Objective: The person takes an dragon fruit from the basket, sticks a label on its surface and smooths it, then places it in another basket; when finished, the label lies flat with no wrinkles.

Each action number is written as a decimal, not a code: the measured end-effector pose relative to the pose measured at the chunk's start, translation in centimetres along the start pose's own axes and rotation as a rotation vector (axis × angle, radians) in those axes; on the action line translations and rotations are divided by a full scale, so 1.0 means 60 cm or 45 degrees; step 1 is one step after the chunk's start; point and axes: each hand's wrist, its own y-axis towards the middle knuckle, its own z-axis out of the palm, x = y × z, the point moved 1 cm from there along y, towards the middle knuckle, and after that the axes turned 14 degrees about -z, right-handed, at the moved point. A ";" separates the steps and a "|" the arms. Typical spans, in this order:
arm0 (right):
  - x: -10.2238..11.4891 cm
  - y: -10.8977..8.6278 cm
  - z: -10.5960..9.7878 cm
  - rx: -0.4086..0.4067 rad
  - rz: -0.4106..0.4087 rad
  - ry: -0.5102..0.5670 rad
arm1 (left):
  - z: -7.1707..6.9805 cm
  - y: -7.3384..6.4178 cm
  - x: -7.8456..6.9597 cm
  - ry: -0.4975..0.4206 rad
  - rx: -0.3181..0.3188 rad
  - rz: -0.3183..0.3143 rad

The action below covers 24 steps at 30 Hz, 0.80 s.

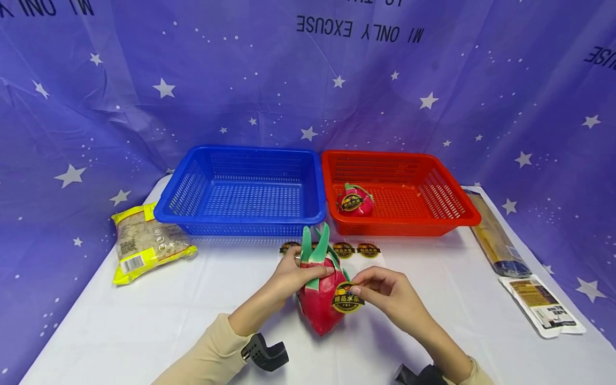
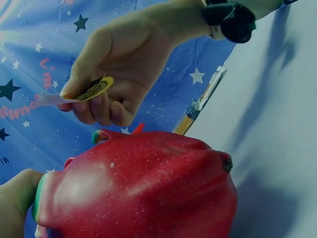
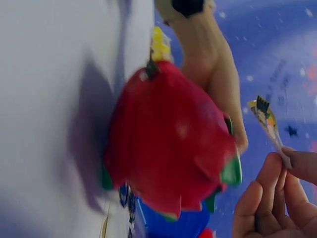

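Upright just above the white table, a red dragon fruit point(image 1: 320, 307) with green leaf tips on top is held by my left hand point(image 1: 291, 276), its thumb across the front and its fingers behind. My right hand point(image 1: 393, 297) pinches a round black-and-gold sticker point(image 1: 347, 298) between thumb and forefinger, at the fruit's right side. In the left wrist view the sticker point(image 2: 96, 90) hangs apart from the dragon fruit point(image 2: 143, 186), with a whitish strip under the thumb. The right wrist view shows the sticker point(image 3: 265, 118) nearly edge-on, beside the fruit point(image 3: 166, 141).
Behind the hands stand a blue basket point(image 1: 240, 218) and a red basket point(image 1: 409, 222); a stickered dragon fruit point(image 1: 362, 207) lies in the red one. A sheet with several stickers point(image 1: 368, 250) lies before them. Packaged food point(image 1: 149, 240) is at left, more packs point(image 1: 541, 305) at right.
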 end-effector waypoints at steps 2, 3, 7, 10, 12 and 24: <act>0.006 -0.002 0.013 0.008 -0.053 -0.066 | 0.000 0.001 -0.001 -0.008 -0.002 0.007; 0.008 -0.004 0.019 0.006 -0.071 -0.096 | 0.000 0.001 -0.001 -0.013 -0.001 0.009; 0.013 -0.007 0.042 -0.034 -0.185 -0.230 | 0.003 0.003 -0.002 -0.033 -0.012 0.024; 0.012 -0.008 0.057 -0.099 -0.261 -0.331 | 0.007 0.003 -0.003 -0.044 -0.021 0.030; 0.011 -0.008 0.065 -0.147 -0.288 -0.389 | 0.008 0.003 -0.003 -0.050 -0.022 0.030; 0.012 -0.009 0.091 -0.256 -0.347 -0.530 | 0.008 0.002 -0.004 -0.051 -0.028 0.026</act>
